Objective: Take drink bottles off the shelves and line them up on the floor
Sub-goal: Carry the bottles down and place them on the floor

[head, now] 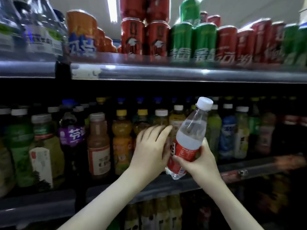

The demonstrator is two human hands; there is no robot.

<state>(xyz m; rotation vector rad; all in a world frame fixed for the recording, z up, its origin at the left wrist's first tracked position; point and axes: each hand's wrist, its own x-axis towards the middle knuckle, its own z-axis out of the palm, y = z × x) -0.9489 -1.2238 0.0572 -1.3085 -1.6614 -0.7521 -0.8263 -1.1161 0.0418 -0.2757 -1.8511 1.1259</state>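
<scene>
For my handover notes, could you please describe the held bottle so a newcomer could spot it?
In front of the middle shelf of drinks, the right hand grips a tilted bottle round its red label. Unlike the coloured drinks behind, it is clear, with a white cap.

Purple-label bottle point(72, 135): white Chinese character "芬"; cans point(192, 44) above: white lettering, blurred; water bottle point(186, 146) red label: illegible.
</scene>
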